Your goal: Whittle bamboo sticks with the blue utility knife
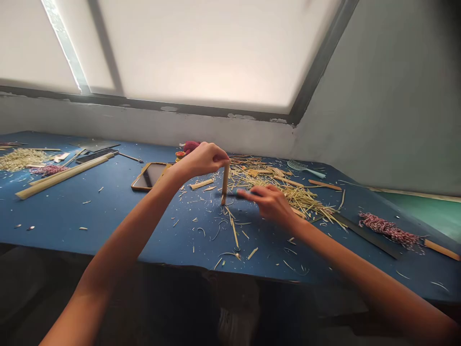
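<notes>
My forearms [118,230] stretch across the blue bench [72,216], the left grip [201,161] closed on a bamboo strip [225,185] standing upright to steady it, the right grip [270,204] pinching a blurred dark tool [230,194] against it.

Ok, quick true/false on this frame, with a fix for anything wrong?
1. The left hand grips an upright bamboo strip whose lower end is at the tabletop. True.
2. The right hand holds a phone. False: the phone, in an orange case, lies on the table; the right hand holds a blurred dark tool.
3. Red-and-white twine lies to the right of the bamboo shavings. True.
4. The tabletop is green. False: it is blue.
</notes>
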Motion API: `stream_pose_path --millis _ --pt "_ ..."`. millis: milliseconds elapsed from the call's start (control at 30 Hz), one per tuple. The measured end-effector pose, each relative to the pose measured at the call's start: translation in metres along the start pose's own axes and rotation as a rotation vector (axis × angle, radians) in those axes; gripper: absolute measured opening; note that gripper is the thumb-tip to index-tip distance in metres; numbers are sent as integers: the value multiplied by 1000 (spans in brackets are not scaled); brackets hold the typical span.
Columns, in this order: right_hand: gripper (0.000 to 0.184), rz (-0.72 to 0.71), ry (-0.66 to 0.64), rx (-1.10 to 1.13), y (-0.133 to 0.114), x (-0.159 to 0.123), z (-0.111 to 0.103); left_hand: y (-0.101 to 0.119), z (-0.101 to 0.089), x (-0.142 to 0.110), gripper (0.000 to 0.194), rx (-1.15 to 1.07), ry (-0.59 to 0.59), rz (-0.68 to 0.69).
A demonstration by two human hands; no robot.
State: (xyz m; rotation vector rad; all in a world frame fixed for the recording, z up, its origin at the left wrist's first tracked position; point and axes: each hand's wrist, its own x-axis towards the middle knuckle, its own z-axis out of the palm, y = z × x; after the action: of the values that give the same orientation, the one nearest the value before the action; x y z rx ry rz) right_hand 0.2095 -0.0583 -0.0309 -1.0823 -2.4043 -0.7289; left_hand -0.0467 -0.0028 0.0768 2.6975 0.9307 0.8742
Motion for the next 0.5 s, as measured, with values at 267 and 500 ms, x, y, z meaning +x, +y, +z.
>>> stream_pose_path --millis 267,500 --pt "61 43 44 1 2 1 -2 -1 4 2 28 -39 15 56" --pt "64 -15 -125 48 -6 -15 4 -13 14 -1 24 -104 82 62"
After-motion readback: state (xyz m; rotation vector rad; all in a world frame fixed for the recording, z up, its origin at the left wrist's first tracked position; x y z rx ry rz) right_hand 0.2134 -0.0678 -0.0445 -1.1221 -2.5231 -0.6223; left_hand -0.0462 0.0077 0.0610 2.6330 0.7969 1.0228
